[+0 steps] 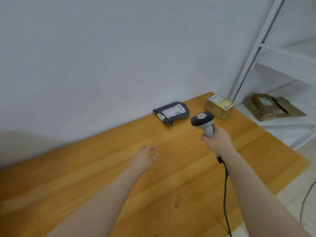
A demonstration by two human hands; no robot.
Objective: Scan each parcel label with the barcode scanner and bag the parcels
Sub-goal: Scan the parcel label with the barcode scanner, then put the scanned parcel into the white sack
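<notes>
Head view, parcel-scanning station. The right hand (217, 139) grasps a grey-and-black barcode scanner (203, 122), fingers wrapped round the handle, scanner head up and pointing twd the far end of the table (85, 185). A black cable (226, 194) runs from the handle base, along the right forearm, down to the lower frame edge.

The left hand (144, 157) is released: fingers loose, slightly spread, palm down, gripping nothing, over the wooden top nr ctr. Whether it touches the surface can't be told.

Two parcels lie at the far end of the table, close to the white wall (119, 48):
(a) a dark grey poly mailer (183, 113) w/ a white shipping label (173, 111) facing up, left of the scanner head;
(b) a tape-wrapped cardboard box (219, 108) w/ a top label (216, 98), at the far right corner, just beyond the scanner head.
The two sit apart; neither hand touches either one.

Right of the table stands a white metal shelf unit (282, 57). Its lower shelf carries brown cardboard parcels (271, 106), one w/ a pale label, print too blurred to read. A thin 2nd cable (306, 199) lies on the pale floor (290, 194) at lower right.
</notes>
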